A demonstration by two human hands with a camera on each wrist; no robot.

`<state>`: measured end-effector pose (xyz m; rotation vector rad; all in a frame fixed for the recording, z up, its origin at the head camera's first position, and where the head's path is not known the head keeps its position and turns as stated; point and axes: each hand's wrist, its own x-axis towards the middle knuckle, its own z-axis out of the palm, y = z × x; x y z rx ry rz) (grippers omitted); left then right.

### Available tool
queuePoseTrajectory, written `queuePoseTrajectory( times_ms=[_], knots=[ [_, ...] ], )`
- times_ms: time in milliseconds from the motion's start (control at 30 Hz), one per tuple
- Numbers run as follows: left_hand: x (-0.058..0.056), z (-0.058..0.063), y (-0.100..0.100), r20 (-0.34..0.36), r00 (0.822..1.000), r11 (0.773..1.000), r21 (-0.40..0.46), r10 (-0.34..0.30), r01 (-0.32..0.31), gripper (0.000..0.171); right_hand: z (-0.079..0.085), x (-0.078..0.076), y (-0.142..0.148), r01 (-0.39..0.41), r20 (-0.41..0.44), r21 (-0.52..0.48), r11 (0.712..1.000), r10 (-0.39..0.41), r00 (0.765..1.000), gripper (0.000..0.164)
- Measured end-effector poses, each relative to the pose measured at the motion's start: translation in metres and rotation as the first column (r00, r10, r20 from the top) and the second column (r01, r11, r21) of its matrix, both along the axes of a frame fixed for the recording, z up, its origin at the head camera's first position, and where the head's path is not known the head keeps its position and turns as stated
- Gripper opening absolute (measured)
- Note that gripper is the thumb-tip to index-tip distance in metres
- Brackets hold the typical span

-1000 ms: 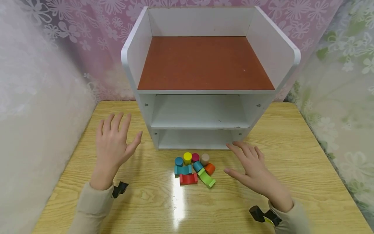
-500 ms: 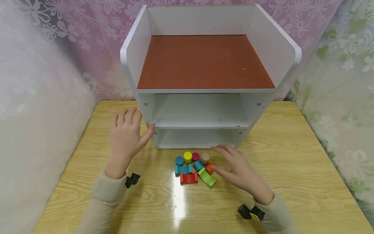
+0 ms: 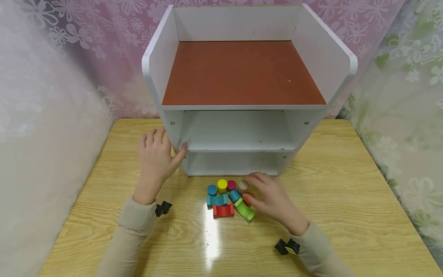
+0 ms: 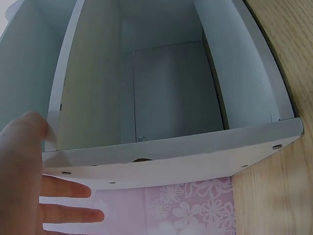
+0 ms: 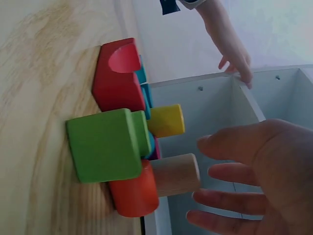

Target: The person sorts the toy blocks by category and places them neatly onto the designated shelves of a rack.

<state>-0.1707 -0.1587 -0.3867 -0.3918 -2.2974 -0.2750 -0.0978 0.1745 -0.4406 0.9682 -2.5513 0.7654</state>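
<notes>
My left hand (image 3: pixel 155 161) is at the left side panel of a white shelf unit (image 3: pixel 238 151). Its thumb lies at the panel's front edge and its fingers stretch along the outer side, as the left wrist view shows. My right hand (image 3: pixel 276 203), fingers spread and gently bent, hovers beside a plain wooden cylinder (image 3: pixel 243 186) and an orange block (image 5: pixel 134 193). In the right wrist view a gap shows between fingertips and cylinder. Close by lie a green arched block (image 3: pixel 245 211), a red one (image 3: pixel 223 211), a teal one (image 3: pixel 217 201) and a yellow cylinder (image 3: pixel 222 186).
Blue (image 3: pixel 212 190), magenta (image 3: pixel 231 185) and teal cylinders (image 3: pixel 234 196) complete the cluster in front of the unit. The unit has a reddish-brown top board (image 3: pixel 242 73) with raised walls. Curtains (image 3: pixel 52 154) surround the wooden table (image 3: pixel 346 184) at the sides and back.
My left hand has moved right to the shelf unit's side panel. My right hand has come left, nearer the wooden cylinder and orange block. The blocks have stayed put.
</notes>
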Motion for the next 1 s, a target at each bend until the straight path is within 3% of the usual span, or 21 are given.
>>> queuePoseTrajectory(
  times_ms=[133, 267, 533, 1000],
  knots=[
    [-0.003, 0.000, 0.001, 0.019, 1.000, 1.000, 0.030, 0.000, 0.000, 0.058, -0.005, 0.000, -0.003, 0.026, 0.021, 0.041, 0.999, -0.026, 0.999, 0.041],
    [-0.005, 0.002, 0.002, 0.081, 0.997, 0.998, 0.060, 0.005, -0.010, 0.056, -0.008, 0.000, -0.004, 0.035, 0.026, 0.053, 0.998, -0.037, 0.999, 0.040],
    [-0.005, 0.005, 0.002, 0.232, 0.972, 0.998, 0.041, 0.028, -0.038, 0.054, -0.011, -0.003, -0.006, 0.043, 0.034, 0.064, 0.997, -0.046, 0.998, 0.040],
    [-0.003, 0.008, 0.002, 0.315, 0.949, 0.999, 0.027, 0.026, -0.037, 0.052, -0.014, -0.008, -0.010, 0.065, 0.038, 0.046, 0.997, -0.067, 0.997, 0.034]
  ],
)
